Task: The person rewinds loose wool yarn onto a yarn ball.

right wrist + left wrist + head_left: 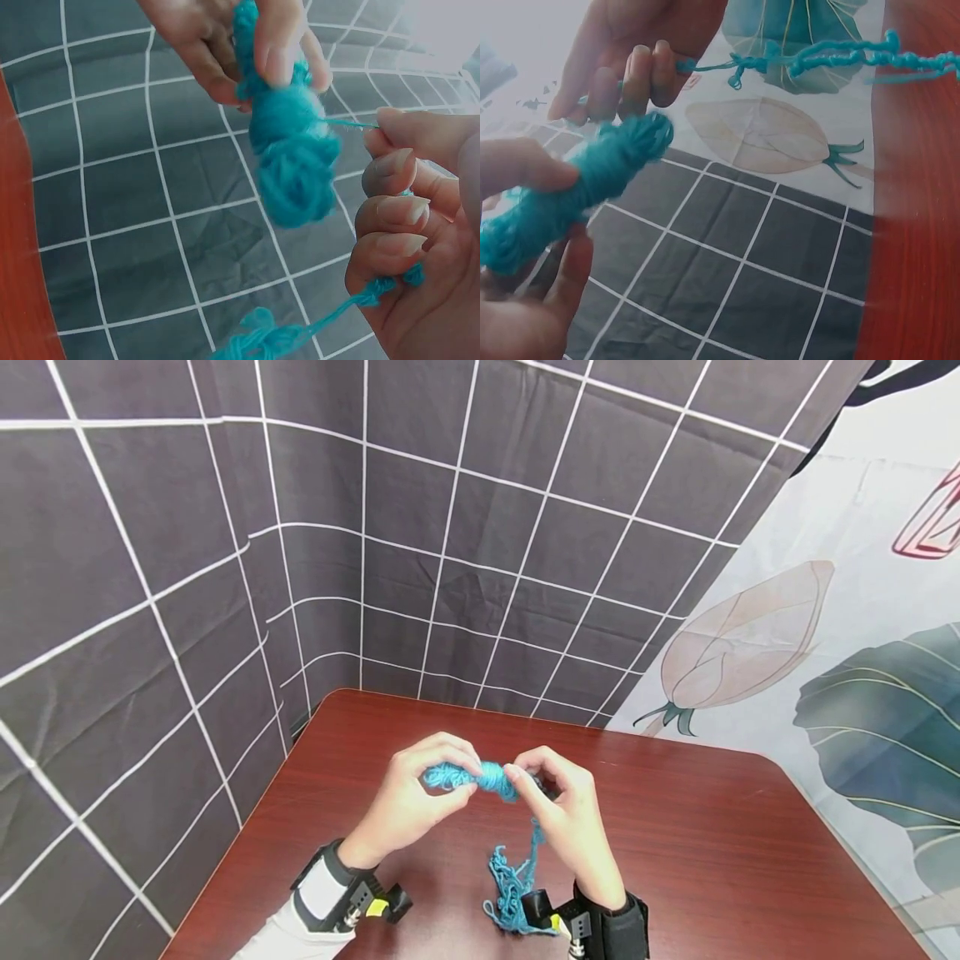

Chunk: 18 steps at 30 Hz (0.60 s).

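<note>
Gridded cloth (487, 527) hangs beyond the skein (495, 781), the table (712, 843) beneath it. My left hand (416, 789) pinches the skein's middle; beside it, my right hand (570, 814) pinches its strand (345, 122). Probably light, soft, squashy: best held at that waist.

Turquoise yarn bundle (495, 779), wound around its middle, looped at both ends, held aloft, tangled yarn length (512, 902) heaped on tabletop (720, 843)
</note>
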### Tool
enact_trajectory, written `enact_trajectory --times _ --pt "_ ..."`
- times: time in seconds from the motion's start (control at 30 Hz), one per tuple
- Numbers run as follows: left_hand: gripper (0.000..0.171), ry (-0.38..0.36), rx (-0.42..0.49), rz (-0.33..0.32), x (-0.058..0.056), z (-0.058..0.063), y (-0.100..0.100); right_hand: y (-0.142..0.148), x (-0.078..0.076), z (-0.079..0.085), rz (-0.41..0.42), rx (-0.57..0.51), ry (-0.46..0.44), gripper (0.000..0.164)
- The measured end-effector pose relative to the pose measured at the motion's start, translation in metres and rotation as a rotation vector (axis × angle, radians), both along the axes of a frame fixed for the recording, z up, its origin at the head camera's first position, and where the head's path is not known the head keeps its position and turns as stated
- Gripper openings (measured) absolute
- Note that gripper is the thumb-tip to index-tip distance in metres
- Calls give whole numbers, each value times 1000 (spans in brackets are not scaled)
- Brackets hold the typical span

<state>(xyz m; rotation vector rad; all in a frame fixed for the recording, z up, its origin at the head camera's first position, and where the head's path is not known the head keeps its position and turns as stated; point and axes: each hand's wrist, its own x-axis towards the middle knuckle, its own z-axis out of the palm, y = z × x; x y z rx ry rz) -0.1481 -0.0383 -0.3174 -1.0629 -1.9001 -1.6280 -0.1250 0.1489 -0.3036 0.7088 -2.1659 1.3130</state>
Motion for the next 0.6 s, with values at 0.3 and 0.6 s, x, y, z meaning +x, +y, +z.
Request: enact_trajectory --times 0.3,0.6 --pt "21 10 28 -296 -2 -1 -2 2 3 4 26 -6 -57 3" --pt "21 -86 311 -260 -12 -16 -2 -2 -7 -10 164 1 -46 13"
